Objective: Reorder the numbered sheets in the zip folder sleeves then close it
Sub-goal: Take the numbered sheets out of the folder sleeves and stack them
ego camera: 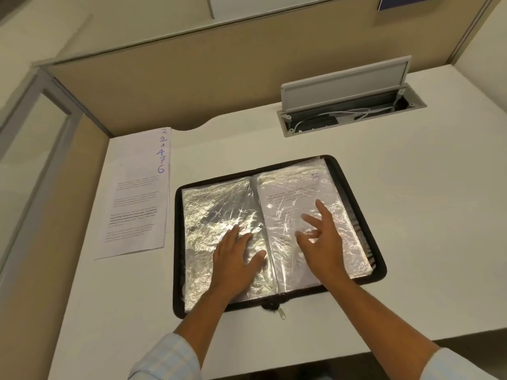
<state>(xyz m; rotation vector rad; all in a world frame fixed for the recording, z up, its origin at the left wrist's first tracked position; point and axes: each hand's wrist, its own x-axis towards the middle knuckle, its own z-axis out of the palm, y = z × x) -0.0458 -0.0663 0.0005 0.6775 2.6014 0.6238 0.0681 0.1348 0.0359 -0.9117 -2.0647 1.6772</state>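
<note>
One zip folder (177, 242), six loose sheets (137, 204), one sleeved sheet (290, 193), one left hand (236, 259), one right hand (321, 242)

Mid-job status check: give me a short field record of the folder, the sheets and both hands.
folder: zip folder open flat on the desk
left sleeve: glare, contents unclear
right sleeve: holds a printed sheet, faint number near top, possibly 5
loose sheets: fanned stack left of the folder, edges marked 2, 1, 4, 7, 6
left hand: flat on left sleeve
right hand: fingers spread over right sleeve, contact unclear
zip pull: at near edge, by the spine
</note>
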